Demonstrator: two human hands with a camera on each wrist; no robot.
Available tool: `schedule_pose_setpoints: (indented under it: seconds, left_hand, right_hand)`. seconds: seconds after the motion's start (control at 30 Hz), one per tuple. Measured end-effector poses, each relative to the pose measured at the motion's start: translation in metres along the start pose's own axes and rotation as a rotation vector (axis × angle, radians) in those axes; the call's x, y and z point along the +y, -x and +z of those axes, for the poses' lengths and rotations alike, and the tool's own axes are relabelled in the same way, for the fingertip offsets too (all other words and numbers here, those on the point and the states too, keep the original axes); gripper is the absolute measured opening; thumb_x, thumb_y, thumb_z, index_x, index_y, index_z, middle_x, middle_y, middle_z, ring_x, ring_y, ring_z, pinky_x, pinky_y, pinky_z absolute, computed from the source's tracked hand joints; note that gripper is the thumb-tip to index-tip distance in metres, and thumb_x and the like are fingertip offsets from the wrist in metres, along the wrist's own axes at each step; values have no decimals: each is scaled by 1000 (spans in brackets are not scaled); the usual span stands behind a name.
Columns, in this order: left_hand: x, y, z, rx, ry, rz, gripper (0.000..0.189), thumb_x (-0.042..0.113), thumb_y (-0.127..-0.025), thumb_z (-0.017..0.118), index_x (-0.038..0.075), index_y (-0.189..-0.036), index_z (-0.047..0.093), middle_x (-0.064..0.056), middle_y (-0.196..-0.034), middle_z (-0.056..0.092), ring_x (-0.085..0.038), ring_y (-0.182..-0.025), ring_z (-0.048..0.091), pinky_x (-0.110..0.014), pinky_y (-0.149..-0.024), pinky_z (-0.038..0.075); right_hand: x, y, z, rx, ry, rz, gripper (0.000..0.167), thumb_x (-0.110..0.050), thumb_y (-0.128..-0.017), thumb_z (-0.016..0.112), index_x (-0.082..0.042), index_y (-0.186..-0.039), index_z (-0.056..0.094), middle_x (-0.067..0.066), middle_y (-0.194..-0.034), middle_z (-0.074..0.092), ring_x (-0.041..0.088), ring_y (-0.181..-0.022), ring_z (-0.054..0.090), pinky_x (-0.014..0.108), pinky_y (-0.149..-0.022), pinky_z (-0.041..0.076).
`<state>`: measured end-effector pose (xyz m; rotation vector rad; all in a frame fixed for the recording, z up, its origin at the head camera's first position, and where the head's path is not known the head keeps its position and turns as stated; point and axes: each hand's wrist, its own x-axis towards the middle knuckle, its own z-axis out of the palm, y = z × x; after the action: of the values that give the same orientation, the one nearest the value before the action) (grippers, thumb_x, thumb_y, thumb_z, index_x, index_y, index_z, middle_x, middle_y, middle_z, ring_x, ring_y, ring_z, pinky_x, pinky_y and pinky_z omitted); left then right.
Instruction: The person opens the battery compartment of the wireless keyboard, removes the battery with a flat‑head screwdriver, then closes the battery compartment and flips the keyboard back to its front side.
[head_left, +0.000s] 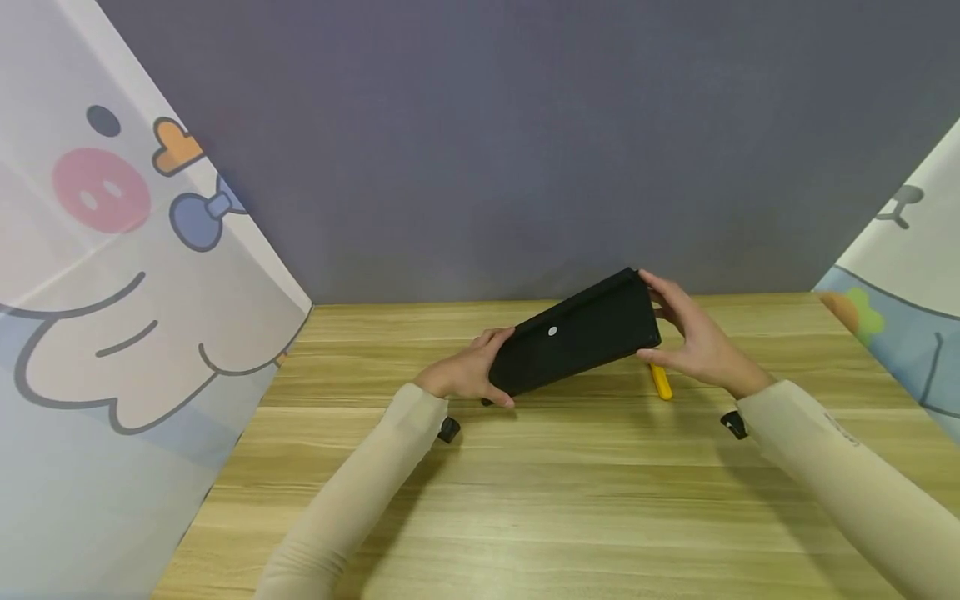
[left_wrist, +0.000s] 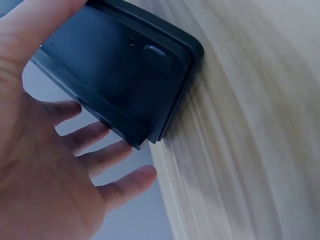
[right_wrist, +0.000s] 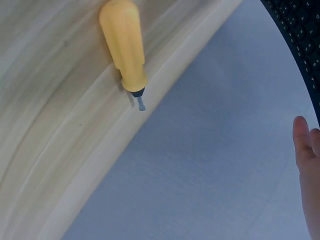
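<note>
A black keyboard (head_left: 577, 342) is held up tilted, its right end higher, with its plain underside and a small white round sticker (head_left: 552, 332) facing the head camera. Keys of the keyboard (right_wrist: 300, 35) show at the top right of the right wrist view. My left hand (head_left: 476, 367) grips the lower left end, thumb on the near edge and fingers at the far edge. Up close, the keyboard (left_wrist: 105, 65) shows a rubber foot near its corner, which is low over the wood. My right hand (head_left: 686, 333) holds the right end between thumb and fingers.
A yellow-handled screwdriver (right_wrist: 125, 45) with a short flat tip lies on the wooden table (head_left: 525, 500), partly behind the keyboard in the head view. A grey panel (head_left: 525, 150) rises at the table's far edge, with cartoon-printed panels (head_left: 112, 333) at both sides.
</note>
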<state>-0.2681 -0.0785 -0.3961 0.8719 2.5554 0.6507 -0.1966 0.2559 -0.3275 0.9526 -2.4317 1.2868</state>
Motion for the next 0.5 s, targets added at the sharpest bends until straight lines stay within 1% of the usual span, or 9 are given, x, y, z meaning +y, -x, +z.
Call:
schedule_pose_setpoints:
  seconds: [0.13,0.27,0.37,0.43,0.5]
  left_hand:
    - [-8,4,-4,-7,-31,-24,117,43,-70,83,26,-153,2,4,-155,5,-21,-140,16,-42,-101,35]
    - [-16,8,-6,-20,-40,-51,116,44,-71,82,26,-153,2,6,-155,3,-22,-140,14,-42,-101,36]
    - [-20,12,-8,-34,-32,-77,116,42,-71,82,28,-153,2,6,-155,2,-23,-140,14,-43,-100,37]
    - [-21,14,-10,-36,-27,-84,116,40,-71,83,26,-153,2,4,-155,2,-25,-140,17,-44,-99,37]
    - [-22,16,-11,-39,-27,-91,116,39,-71,83,25,-153,2,3,-156,1,-26,-139,20,-44,-99,37]
  right_hand:
    - [7,1,1,-33,44,2,100,13,-70,75,-1,-150,17,28,-140,28,17,-128,34,14,-98,31]
    - [27,3,5,-52,107,-2,104,8,-68,80,-4,-151,18,24,-144,28,31,-126,35,10,-97,29]
    - [41,5,8,-77,161,1,105,1,-68,83,-4,-151,19,20,-145,29,35,-124,37,9,-96,28]
    - [45,6,10,-95,190,10,104,-6,-69,84,-5,-151,20,18,-145,30,34,-124,38,12,-96,31]
    - [48,7,11,-111,199,19,103,-12,-71,84,-5,-151,20,18,-144,31,35,-124,39,23,-97,37]
